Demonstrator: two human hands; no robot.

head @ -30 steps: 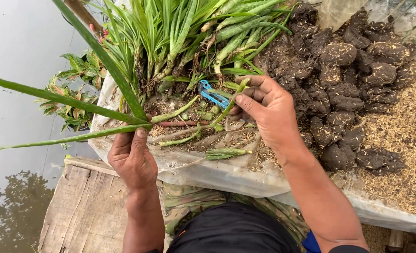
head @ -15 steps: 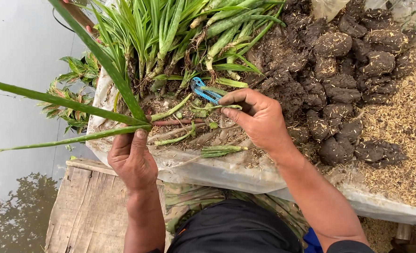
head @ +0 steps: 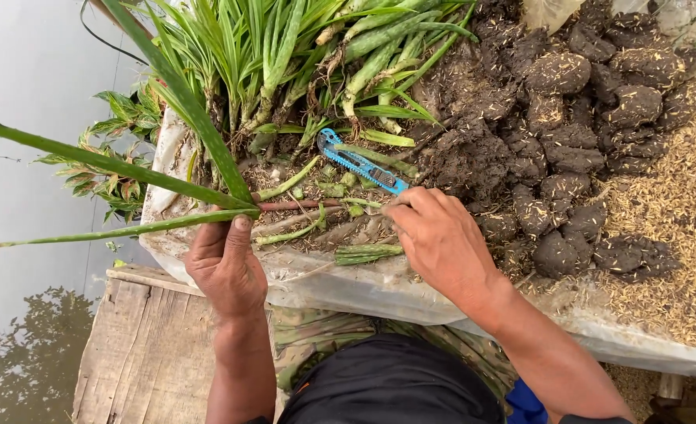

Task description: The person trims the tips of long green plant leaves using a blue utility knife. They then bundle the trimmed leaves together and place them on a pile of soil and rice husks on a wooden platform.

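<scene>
Two bare hands work over a low counter covered with a clear plastic sheet (head: 340,286), on which dark, damp clods of soil (head: 568,157) are heaped at the centre and right, with pale rice husks (head: 677,235) spread along the right edge. Cut green stem pieces (head: 368,253) and roots lie scattered on the sheet between the hands.

The left hand (head: 226,263) reaches up from below, palm down, its fingers (head: 242,228) closed around the base of a long-leaved green plant (head: 152,177) at the sheet's near-left corner. The plant's long axis runs roughly sideways: its strap-like leaves point left, out past the counter's edge over grey water, while its reddish root end points right.

The right hand (head: 442,239) comes in from the lower right, forearm angled up and to the left, fingers curled around the handle of a blue plastic utility knife (head: 356,161). The knife lies diagonally, its tip aimed up and left toward a clump of upright green shoots (head: 285,63). A weathered wooden plank (head: 152,345) sits below the left wrist.
</scene>
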